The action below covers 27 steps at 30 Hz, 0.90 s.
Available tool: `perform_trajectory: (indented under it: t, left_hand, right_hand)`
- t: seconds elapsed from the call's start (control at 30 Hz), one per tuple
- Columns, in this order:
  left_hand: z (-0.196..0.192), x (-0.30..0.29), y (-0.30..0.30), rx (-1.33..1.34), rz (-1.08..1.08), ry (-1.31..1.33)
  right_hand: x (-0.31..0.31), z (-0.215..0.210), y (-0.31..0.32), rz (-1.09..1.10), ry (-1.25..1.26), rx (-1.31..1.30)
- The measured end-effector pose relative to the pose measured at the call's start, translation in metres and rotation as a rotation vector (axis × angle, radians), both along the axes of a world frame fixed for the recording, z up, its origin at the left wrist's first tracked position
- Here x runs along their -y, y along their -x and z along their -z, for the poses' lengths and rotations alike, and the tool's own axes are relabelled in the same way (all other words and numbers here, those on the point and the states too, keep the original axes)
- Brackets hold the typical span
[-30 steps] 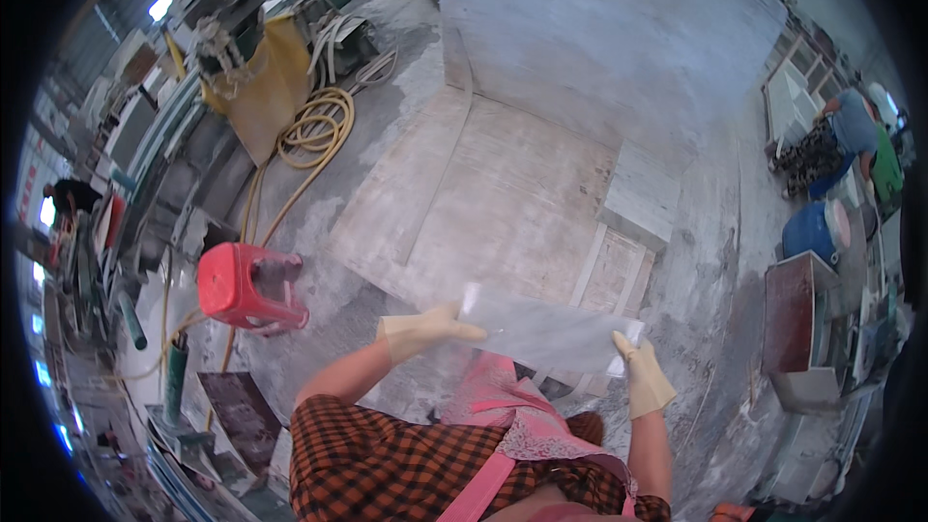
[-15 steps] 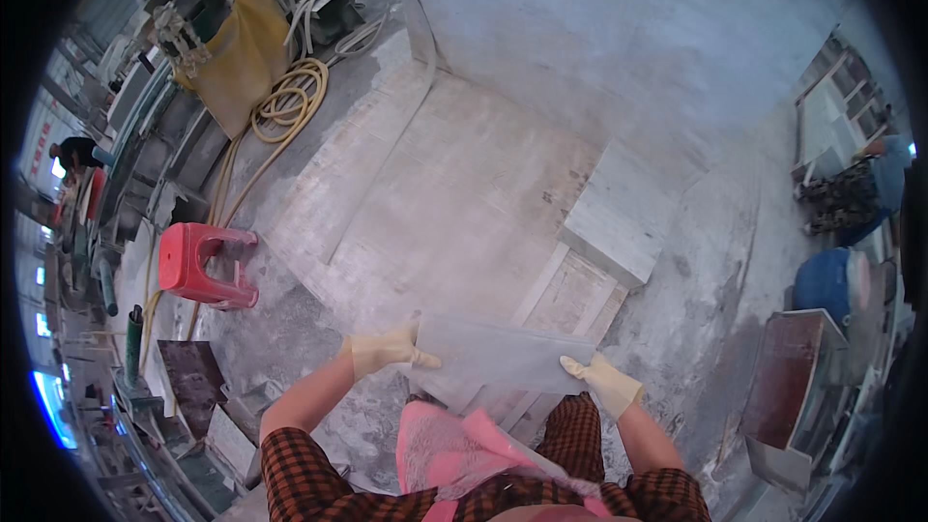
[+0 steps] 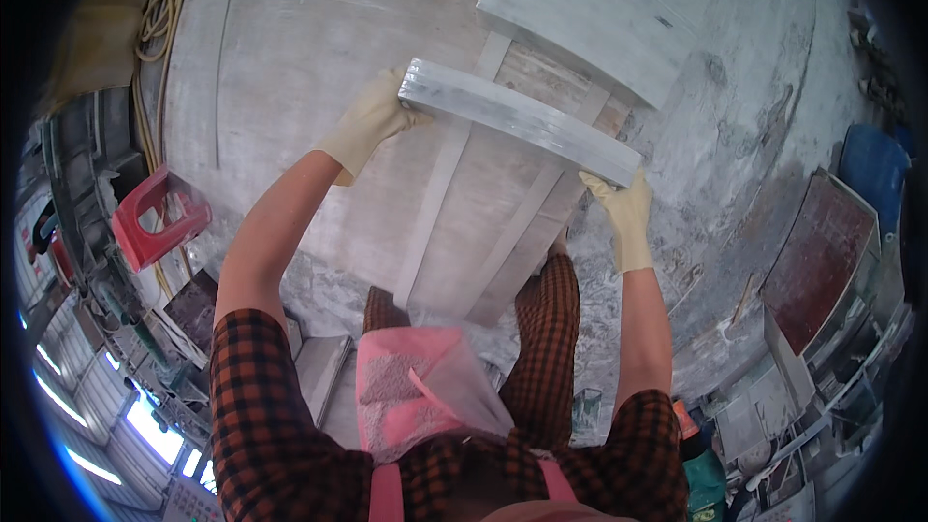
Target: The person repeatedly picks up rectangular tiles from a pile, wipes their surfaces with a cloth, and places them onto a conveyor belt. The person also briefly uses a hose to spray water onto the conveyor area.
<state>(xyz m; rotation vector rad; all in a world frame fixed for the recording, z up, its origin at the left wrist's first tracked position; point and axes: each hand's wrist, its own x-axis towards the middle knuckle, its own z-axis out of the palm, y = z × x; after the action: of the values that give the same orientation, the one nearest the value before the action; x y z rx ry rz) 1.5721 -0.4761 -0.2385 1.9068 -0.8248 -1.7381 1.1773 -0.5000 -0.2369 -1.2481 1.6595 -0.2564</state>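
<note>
A long, pale grey slab bundle (image 3: 517, 121) spans between my two hands, its narrow layered edge facing up toward me. My left hand (image 3: 375, 124), in a cream rubber glove, grips its left end. At the right end my right hand (image 3: 623, 205), gloved the same way, is closed on it with the thumb on the near side. Below the bundle lies a wide, dusty board (image 3: 309, 68) with light strips (image 3: 440, 198) running across it. Just beyond sits a larger pale block of slabs (image 3: 599, 24). Whether the held bundle touches anything underneath cannot be told.
A red plastic stool (image 3: 145, 222) stands at the left, near a coiled yellow hose (image 3: 162, 10). On the right are a reddish-brown panel (image 3: 822, 261) and a blue barrel (image 3: 873, 169). My legs are close to the board's near edge.
Both hands have carried the slab bundle forward, away from my body, and tilted it so its layered edge shows. My view has dipped, bringing the board and pale block nearer.
</note>
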Motion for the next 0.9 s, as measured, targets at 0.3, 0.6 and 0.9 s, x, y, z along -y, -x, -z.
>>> perform_trajectory:
  t: [0.3,0.6,0.9]
  left_hand:
    - [0.001,0.067,0.034,0.314,0.014,0.443]
    - [0.043,0.095,0.032,0.939,0.366,0.398]
    - [0.068,0.085,-0.012,-0.209,-0.490,0.145]
  right_hand:
    - [0.046,0.035,-0.016,0.180,0.312,0.053]
    - [0.073,0.013,-0.030,-0.007,0.062,-0.504]
    - [0.074,0.003,0.023,0.557,0.147,0.482]
